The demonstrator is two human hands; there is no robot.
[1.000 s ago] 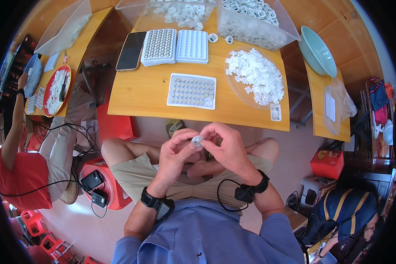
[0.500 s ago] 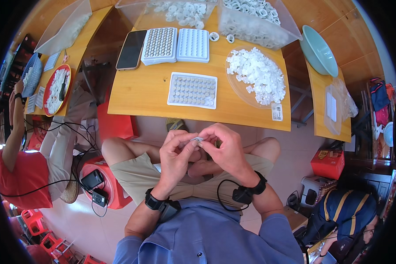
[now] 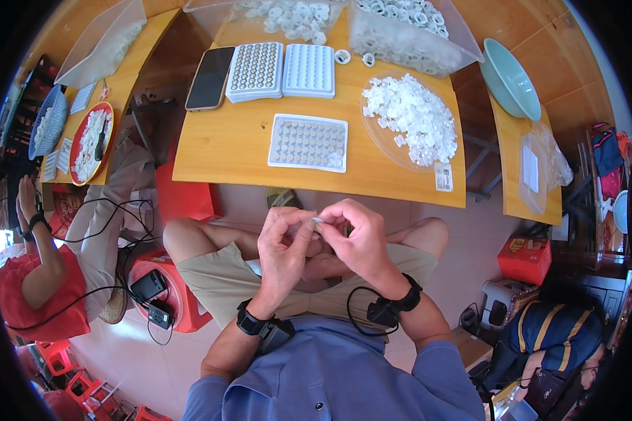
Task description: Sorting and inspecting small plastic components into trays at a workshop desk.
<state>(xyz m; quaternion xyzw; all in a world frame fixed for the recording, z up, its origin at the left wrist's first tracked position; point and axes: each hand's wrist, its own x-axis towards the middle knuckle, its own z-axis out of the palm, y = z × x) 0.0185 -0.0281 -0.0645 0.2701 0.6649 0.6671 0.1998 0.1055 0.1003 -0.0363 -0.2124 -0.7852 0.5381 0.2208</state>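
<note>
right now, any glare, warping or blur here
Head view: the wooden wall curves near the dark rim; head view, far left: light blows out; head view, lower left: the floor glares; head view, centre: the white piece between left hand and right hand is too small to make out.

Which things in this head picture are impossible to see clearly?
Head view:
Small white part: mostly hidden by fingers of the left hand and right hand.
Upper-right plastic bin: far end cut off by the top edge.
Grey discs in the near tray: too small for surface detail.
</note>
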